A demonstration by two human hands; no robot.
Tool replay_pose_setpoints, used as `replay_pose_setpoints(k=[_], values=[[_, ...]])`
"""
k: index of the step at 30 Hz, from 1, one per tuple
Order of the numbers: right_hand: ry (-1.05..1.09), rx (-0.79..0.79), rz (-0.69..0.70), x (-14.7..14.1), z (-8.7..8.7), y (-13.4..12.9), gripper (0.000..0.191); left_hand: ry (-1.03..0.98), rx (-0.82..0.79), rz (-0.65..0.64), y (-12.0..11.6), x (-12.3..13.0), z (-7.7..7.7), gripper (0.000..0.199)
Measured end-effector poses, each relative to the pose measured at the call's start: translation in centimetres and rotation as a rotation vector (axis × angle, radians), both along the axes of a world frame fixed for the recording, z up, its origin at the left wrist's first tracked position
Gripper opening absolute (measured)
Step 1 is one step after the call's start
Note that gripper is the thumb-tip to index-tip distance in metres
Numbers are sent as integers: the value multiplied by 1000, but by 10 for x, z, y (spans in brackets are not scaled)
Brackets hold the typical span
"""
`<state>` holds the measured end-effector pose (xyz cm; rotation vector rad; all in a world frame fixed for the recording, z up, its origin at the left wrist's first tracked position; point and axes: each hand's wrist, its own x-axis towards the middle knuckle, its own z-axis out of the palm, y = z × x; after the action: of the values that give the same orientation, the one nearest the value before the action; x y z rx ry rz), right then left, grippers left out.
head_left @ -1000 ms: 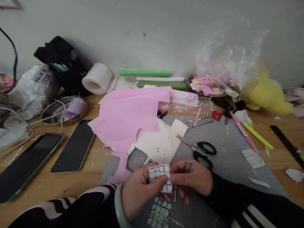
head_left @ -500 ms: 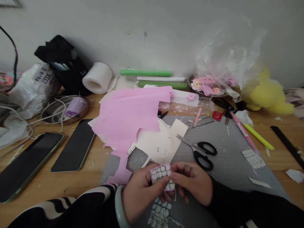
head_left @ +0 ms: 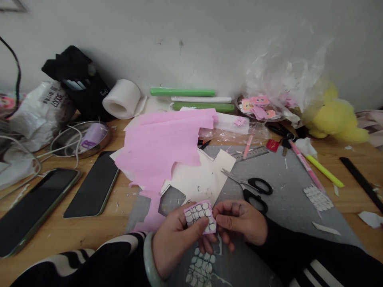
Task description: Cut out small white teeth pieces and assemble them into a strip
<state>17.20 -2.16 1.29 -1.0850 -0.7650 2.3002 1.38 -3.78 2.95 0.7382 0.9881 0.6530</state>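
Between the thumb and fingers of my left hand point(head_left: 179, 235) is a small pink paper piece point(head_left: 199, 214) with rows of white, black-outlined rounded shapes on its face. The thumb lies across its lower part. At the piece's right edge, my right hand point(head_left: 241, 223) has thumb and curled fingers pressed together; whatever they pinch is hidden. A sheet of similar outlined shapes point(head_left: 200, 268) lies on the grey cutting mat point(head_left: 287, 223) below my hands. Black-handled scissors point(head_left: 254, 189) rest on the mat, blades slightly apart, beyond my right hand.
A large torn pink sheet point(head_left: 161, 139) covers cream card point(head_left: 191, 179) ahead. Two phones point(head_left: 38, 207) lie at left, near a tissue roll point(head_left: 122, 97). A steel ruler point(head_left: 254, 153), a yellow pen point(head_left: 326, 171) and a yellow plush toy point(head_left: 338, 119) are at right.
My left hand has tilted the pink piece and shifted it slightly left and up. My right thumb has come off its face to its right edge.
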Motion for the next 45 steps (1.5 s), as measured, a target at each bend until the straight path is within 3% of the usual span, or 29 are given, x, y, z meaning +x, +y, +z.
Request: replay_pose_setpoints(k=[45], values=[[21,-36,66,3,3,0,38,-93,-78,6,-1,-1,0,32]])
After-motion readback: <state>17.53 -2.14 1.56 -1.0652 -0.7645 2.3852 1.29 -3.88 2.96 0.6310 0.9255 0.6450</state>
